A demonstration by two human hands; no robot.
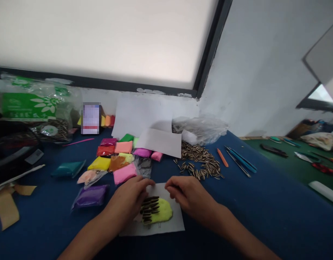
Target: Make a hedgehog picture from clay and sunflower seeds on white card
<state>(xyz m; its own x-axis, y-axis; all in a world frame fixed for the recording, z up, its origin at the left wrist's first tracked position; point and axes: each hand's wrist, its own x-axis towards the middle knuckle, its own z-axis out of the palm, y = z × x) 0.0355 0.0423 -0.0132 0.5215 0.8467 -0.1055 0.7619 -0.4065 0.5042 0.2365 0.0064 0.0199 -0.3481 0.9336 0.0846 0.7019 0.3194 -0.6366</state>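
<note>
Flattened yellow-green clay (165,210) lies on a white sheet of paper (175,225) in front of me. Rows of dark striped sunflower seeds (150,208) stick into its left part. My left hand (132,193) rests at the upper left of the paper, beside the seeds, index finger stretched out and thumb apart from it. It covers part of the paper and the clay's left end. My right hand (182,189) hovers by the paper's upper right, fingers curled and pinched together; anything between the fingertips is too small to make out.
Coloured clay packets (125,174) lie behind my left hand. A pile of loose sunflower seeds (200,159) is beyond my right hand, near an orange tool (222,157) and blue tweezers (242,159). A purple packet (90,196) lies left. A seed bag (38,108) stands at the back left.
</note>
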